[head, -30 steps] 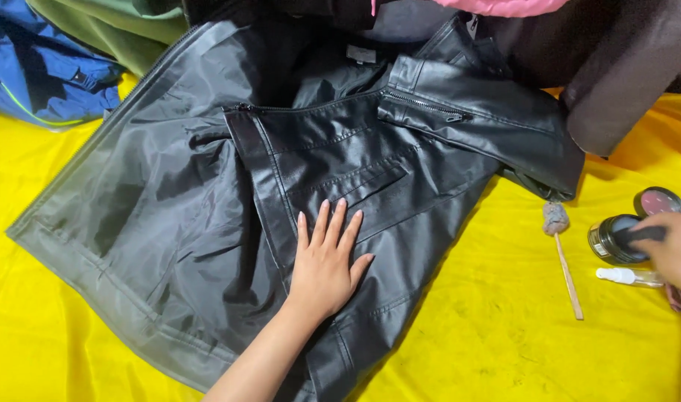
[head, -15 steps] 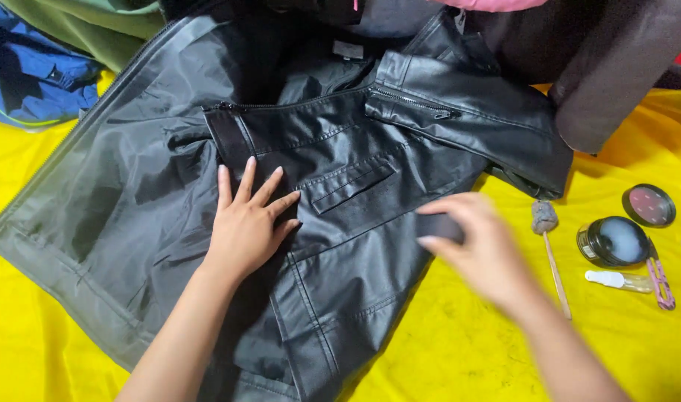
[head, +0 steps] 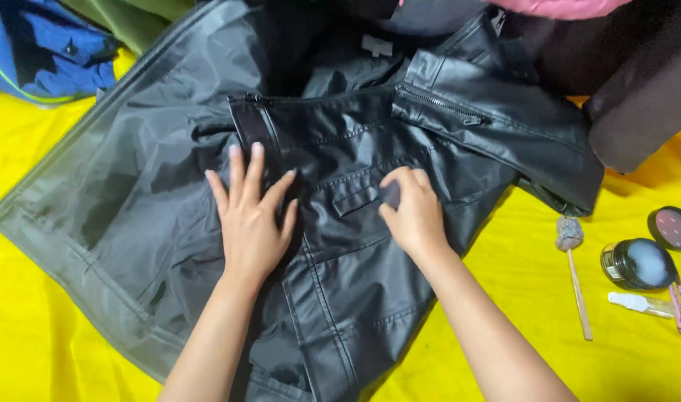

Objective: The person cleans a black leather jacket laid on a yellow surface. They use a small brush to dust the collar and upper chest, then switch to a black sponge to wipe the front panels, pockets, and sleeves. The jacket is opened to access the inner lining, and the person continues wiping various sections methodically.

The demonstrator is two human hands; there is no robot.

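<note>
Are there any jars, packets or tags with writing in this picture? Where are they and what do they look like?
Open jar: right, on the yellow cloth; round, dark, pale contents, band label.
Jar lid: up and right of the jar; round, dark rim, pinkish-grey inside.
Neck tag: top middle, inside the black jacket collar; small grey rectangle.
No signs or screens.

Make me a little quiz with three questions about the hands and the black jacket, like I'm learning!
1. True or false: the left hand lies flat, fingers spread, on the black jacket.
2. What does the right hand press on the jacket? A) a small dark pad B) the wooden stick C) the open jar
3. What colour is the sheet under the jacket?

Key:
1. True.
2. A. The stick and jar lie apart, on the right.
3. Yellow.
</note>
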